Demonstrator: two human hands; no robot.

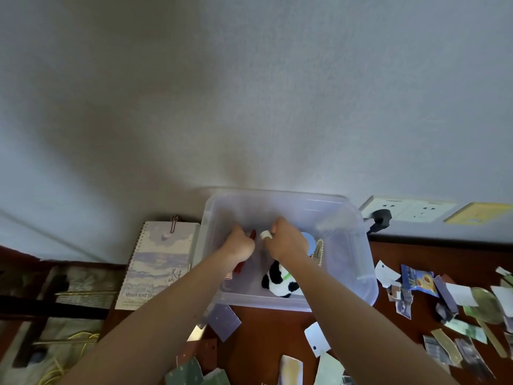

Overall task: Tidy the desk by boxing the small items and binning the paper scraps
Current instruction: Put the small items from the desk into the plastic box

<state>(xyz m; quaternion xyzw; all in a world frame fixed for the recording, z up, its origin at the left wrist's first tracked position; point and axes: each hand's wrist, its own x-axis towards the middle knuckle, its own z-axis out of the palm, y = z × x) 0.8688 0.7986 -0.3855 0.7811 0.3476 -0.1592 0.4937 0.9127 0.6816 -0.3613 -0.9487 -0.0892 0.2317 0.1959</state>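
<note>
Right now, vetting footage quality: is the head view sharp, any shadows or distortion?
Head view: soft throughout; left hand gripping a red item and right hand pinching a white item are blurred; paper scraps smear at the right edge; a broad shadow darkens the wall above the clear box; wide-angle bowing at edges.

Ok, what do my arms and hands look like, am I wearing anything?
Both forearms are bare, no sleeves, watch or bracelet in view. The left hand is bare. The right hand shows a white band at one finger; tape or ring, unclear.

box (pixel 358 262) top: open | left: notebook (pixel 161 262) beside box wall | right, front: paper scraps (pixel 460 294) litter desk (pixel 266 329)
</note>
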